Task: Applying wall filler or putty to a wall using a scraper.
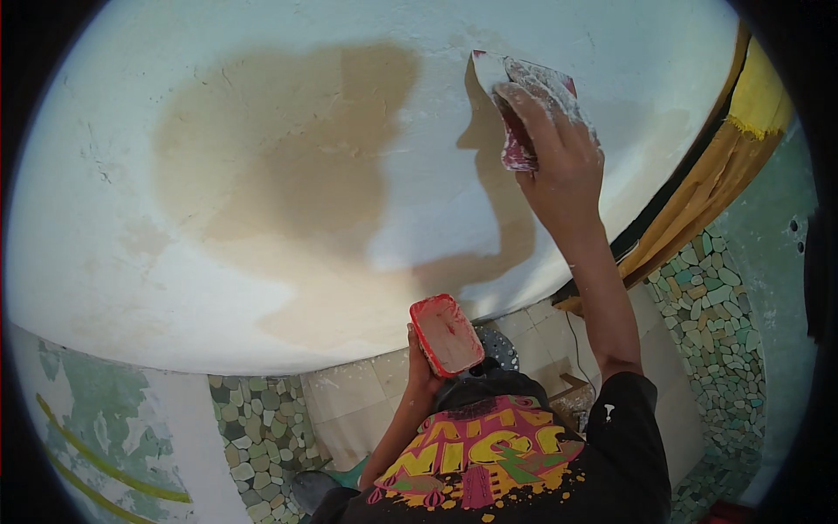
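My right hand [559,153] is raised against a white plastered wall [349,131] and grips a red putty scraper [511,96] smeared with white filler, its blade pressed flat to the surface. My left hand [422,362] is held low near my chest and holds a red rectangular tray [447,334] with pale filler in it. A large tan unpainted patch [297,175] spreads over the wall left of the scraper. White splashes cover my right fingers.
Pebble-pattern tiling [707,306] covers the lower wall at right and below left. A yellow and brown edge [733,148] runs at the upper right. Pale floor tiles [358,393] lie below, with a dark round object [497,345] behind the tray.
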`<state>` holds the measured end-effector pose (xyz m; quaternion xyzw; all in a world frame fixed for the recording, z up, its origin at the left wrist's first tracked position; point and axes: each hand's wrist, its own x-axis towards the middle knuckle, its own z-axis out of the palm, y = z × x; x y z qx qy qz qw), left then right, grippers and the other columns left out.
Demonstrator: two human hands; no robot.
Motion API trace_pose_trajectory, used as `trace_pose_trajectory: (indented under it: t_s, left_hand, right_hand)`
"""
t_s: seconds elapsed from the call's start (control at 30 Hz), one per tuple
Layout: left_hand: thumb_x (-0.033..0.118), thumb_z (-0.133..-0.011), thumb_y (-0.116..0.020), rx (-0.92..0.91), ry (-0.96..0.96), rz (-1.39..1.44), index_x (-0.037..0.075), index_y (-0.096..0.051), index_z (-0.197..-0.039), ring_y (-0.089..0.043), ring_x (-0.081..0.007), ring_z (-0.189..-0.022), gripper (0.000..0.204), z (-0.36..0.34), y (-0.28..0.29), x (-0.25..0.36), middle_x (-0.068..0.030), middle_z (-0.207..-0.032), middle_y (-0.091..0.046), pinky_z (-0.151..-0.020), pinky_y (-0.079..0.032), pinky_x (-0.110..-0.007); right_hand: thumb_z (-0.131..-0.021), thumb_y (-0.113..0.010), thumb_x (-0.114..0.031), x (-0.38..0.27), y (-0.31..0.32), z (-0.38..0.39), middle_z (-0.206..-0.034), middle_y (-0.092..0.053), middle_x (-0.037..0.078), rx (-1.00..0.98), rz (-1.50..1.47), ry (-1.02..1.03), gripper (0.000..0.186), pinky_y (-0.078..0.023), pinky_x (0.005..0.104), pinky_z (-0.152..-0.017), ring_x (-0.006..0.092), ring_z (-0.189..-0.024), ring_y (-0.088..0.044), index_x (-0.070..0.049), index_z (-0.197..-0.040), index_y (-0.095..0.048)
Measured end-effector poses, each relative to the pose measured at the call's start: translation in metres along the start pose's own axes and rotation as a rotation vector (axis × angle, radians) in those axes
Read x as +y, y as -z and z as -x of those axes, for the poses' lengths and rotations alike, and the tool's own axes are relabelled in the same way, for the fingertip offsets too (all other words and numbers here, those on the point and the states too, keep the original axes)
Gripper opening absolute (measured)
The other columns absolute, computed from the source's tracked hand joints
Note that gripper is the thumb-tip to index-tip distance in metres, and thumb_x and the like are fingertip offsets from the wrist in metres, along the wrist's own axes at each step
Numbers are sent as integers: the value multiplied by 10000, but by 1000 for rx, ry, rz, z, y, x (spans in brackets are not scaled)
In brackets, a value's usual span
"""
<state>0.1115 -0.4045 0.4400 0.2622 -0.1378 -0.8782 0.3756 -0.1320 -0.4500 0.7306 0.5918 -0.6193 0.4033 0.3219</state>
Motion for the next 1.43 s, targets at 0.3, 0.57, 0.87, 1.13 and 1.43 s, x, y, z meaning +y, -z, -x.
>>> trace_pose_trajectory:
  t_s: [0.3, 0.57, 0.87, 1.13, 1.43]
  left_hand:
    - [691, -947, -332, 6, 27, 1, 139, -397, -1447, -544, -305, -1225, 747, -1, 6, 3, -108, -1371, -528, -1019, -461, -528]
    - [704, -937, -341, -28, 74, 27, 131, -407, -1440, -547, -307, -1219, 766, 0, 1, 7, -112, -1366, -531, -1011, -467, -524]
    - [705, -937, -340, -40, 62, -2, 131, -392, -1450, -543, -306, -1225, 772, -3, -4, 9, -112, -1379, -520, -1018, -461, -528]
    - [694, -936, -365, -88, 60, -13, 150, -374, -1465, -525, -301, -1251, 760, -3, -9, 16, -108, -1405, -499, -1034, -450, -512]
    - [740, -902, -374, -109, -103, -65, 152, -304, -1503, -467, -342, -1313, 844, -21, -33, 30, -134, -1480, -422, -1059, -406, -573]
  right_hand:
    - [-681, -748, -36, -14, -6, 17, -1188, -657, 77, 120, -116, 105, 590, -543, 385, -729, 273, -885, -660, -176, -1246, -658]
    - [-679, -769, -88, -36, -18, 28, -1228, -643, 45, 5, -87, 43, 590, -543, 395, -797, 271, -926, -657, -211, -1245, -659]
    - [-679, -749, -53, -38, -11, 15, -1196, -651, 67, 101, -155, -7, 562, -550, 412, -793, 284, -904, -650, -197, -1217, -674]
    - [-674, -710, 93, -29, 9, 47, -1172, -614, 129, -30, -763, -209, 666, -544, 326, -807, 223, -927, -661, -35, -1312, -566]
    - [-744, -715, 97, -45, -18, 164, -1388, -520, 170, -588, -824, -363, 884, -498, 316, -945, 178, -1111, -611, -50, -1507, -293]
